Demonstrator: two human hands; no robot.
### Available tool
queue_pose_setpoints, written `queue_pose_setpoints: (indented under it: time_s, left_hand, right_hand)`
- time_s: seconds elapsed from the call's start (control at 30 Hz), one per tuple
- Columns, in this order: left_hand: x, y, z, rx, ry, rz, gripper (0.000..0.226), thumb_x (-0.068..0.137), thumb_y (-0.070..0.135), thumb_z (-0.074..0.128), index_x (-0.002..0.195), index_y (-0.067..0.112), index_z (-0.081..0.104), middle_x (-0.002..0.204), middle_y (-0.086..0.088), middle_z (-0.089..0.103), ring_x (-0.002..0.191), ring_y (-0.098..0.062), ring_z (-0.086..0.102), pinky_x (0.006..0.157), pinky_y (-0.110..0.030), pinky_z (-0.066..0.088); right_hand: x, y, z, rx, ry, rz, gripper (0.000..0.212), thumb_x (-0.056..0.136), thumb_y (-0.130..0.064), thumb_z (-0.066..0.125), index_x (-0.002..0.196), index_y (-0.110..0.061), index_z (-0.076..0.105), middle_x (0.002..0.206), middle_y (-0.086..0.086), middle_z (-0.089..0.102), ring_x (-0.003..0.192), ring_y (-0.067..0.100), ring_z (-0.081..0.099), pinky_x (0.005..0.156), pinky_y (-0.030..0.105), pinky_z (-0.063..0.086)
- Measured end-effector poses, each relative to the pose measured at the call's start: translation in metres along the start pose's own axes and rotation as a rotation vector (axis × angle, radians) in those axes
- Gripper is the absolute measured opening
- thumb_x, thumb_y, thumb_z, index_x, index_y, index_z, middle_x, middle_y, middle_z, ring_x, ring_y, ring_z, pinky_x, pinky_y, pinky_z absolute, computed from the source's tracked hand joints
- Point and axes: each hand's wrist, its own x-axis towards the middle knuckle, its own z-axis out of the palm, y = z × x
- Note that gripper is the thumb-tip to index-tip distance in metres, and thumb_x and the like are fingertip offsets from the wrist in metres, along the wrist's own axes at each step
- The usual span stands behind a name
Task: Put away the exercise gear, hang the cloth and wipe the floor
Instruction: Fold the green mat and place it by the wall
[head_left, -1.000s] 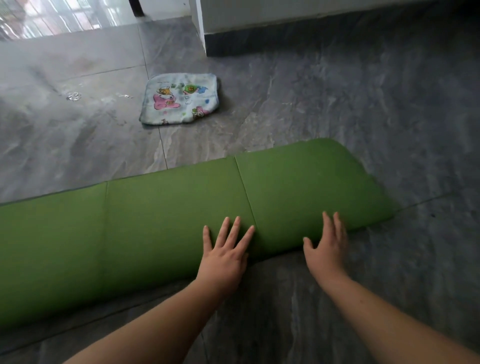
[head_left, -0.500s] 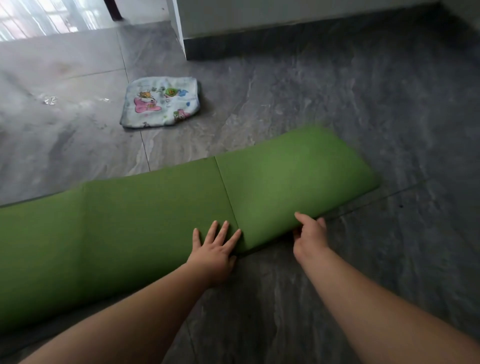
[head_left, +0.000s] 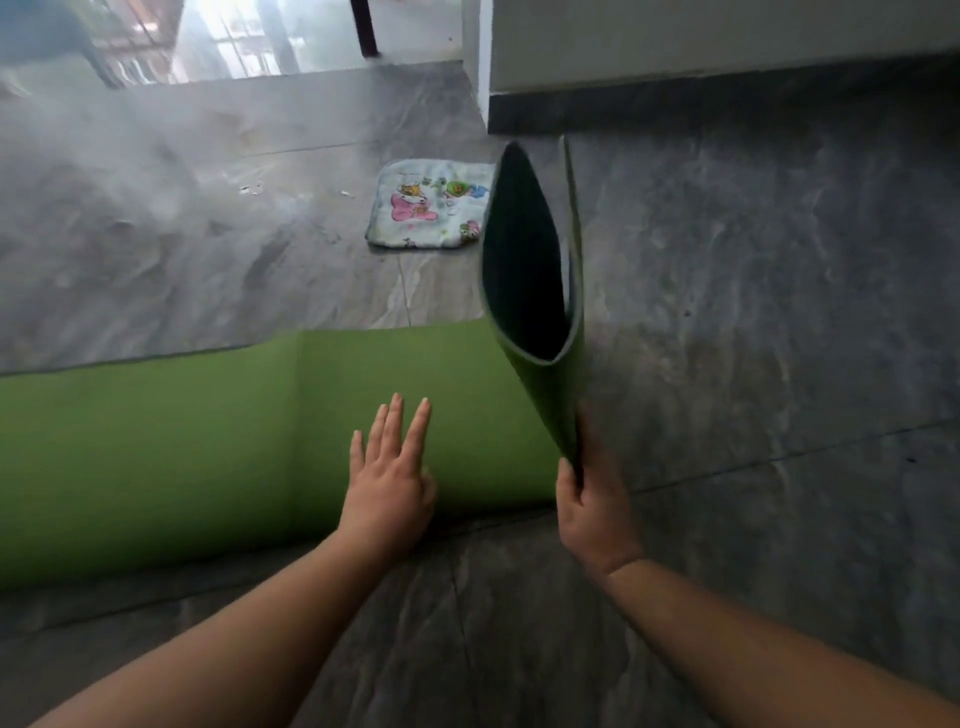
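- Green exercise mat (head_left: 171, 441) is lying flat across the grey stone-look floor (head_left: 753, 322), stretching from the left edge of the view toward the middle, with a fold crease running across it.
- Water droplets (head_left: 252, 188) are glinting on the floor beyond the mat, well apart from it, on the left half of the view.
- Left hand (head_left: 388, 483) is resting palm down on the mat's top surface near its near edge, fingers spread and straight, gripping nothing.
- Cartoon-printed cloth (head_left: 428, 205) is lying flat on the floor beyond the mat, apart from it, with its right edge hidden behind the raised end of the mat.
- Mat's right end (head_left: 524, 270) is standing up off the floor, curling over so that its dark underside is showing as a hollow loop.
- Right hand (head_left: 592, 506) is pinching the near corner of that raised end, thumb on one face and the other fingers behind it, holding it upright just to the right of the left hand; the two hands are sitting near each other but not touching.
- White wall (head_left: 727, 41) with a dark skirting band (head_left: 675, 111) is running along the far right, well beyond the mat.
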Motion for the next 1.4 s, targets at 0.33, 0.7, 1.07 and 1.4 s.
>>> queue_pose_setpoints:
  time_s: [0.33,0.7,1.07,1.4]
  left_hand:
    - [-0.063,-0.113,-0.006,0.034,-0.003,-0.345,0.098,0.079,0.020,0.052,0.150,0.010,-0.014,0.160,-0.012,-0.016,0.148,-0.027,-0.010,0.120,-0.046,0.000]
    - [-0.071,-0.127,0.015,0.169,-0.161,-0.009,0.078,0.089,0.052,0.040,0.147,0.047,-0.012,0.159,0.007,-0.020,0.145,-0.022,-0.025,0.109,-0.069,-0.008]
    - [-0.051,-0.141,0.010,0.221,-0.113,0.053,0.060,0.085,0.034,0.037,0.144,0.042,0.031,0.149,0.005,0.043,0.129,-0.041,0.048,0.094,-0.071,0.038]
    - [-0.072,-0.166,0.024,0.252,-0.159,0.167,0.070,0.089,0.034,0.031,0.152,0.034,0.002,0.162,-0.001,0.012,0.149,-0.023,0.009,0.117,-0.053,0.003]
  right_hand:
    - [-0.024,-0.006,0.078,-0.558,-0.527,-0.112,0.096,0.075,-0.006,0.048,0.148,-0.053,0.006,0.161,-0.008,0.017,0.149,0.023,0.011,0.113,0.065,0.006]
    - [-0.034,-0.001,0.100,-1.018,-0.800,-0.175,0.077,0.081,-0.058,0.039,0.151,-0.028,0.029,0.159,0.011,0.023,0.145,0.042,0.020,0.101,0.079,0.012]
    - [-0.001,-0.063,0.158,-0.967,-0.827,-0.479,0.095,0.077,-0.056,0.057,0.154,-0.021,0.012,0.162,0.011,0.011,0.147,0.042,0.007,0.101,0.081,0.000]
    - [-0.007,-0.050,0.175,-0.926,-0.896,-0.426,0.077,0.098,-0.043,0.040,0.149,-0.029,-0.016,0.162,0.002,-0.013,0.148,0.037,-0.011,0.104,0.078,0.000]
